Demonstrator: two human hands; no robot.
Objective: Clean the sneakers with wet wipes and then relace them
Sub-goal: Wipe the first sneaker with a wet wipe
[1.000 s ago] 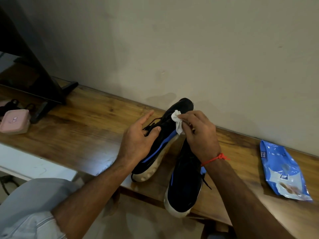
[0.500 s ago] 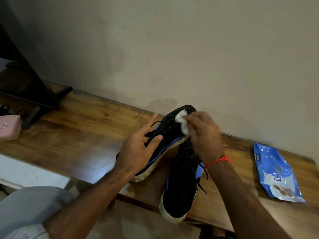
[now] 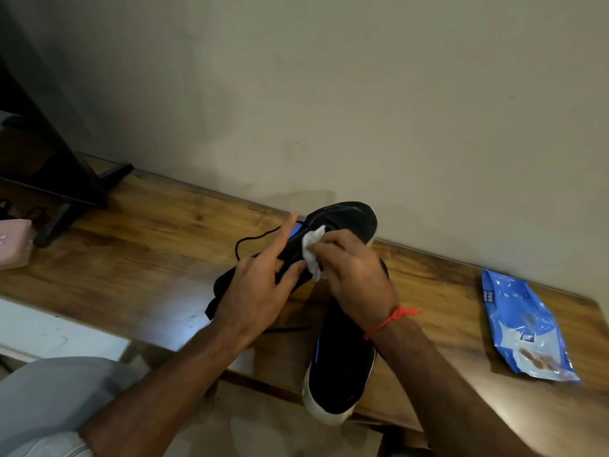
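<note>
My left hand [image 3: 260, 285] holds a black sneaker [image 3: 346, 219] tilted up above the wooden table [image 3: 131, 258]; its thumb lies against the shoe and its index finger points straight out. My right hand [image 3: 356, 278] pinches a crumpled white wet wipe [image 3: 313, 249] and presses it onto this sneaker's upper near the blue tongue. A loose black lace [image 3: 250, 240] loops out to the left. The second black sneaker [image 3: 342, 367], with a white sole, lies on the table under my right wrist, its end past the front edge.
A blue wet wipes pack [image 3: 524, 328] lies flat at the table's right. At far left, a pink box [image 3: 13, 242] sits beside a black stand [image 3: 82, 179]. The wall runs close behind the sneakers. My grey-clad knee [image 3: 49, 400] is at bottom left.
The held sneaker has turned, so its white sole and blue side stripe no longer show. My right hand has slid the wipe left across the upper, toward my left hand.
</note>
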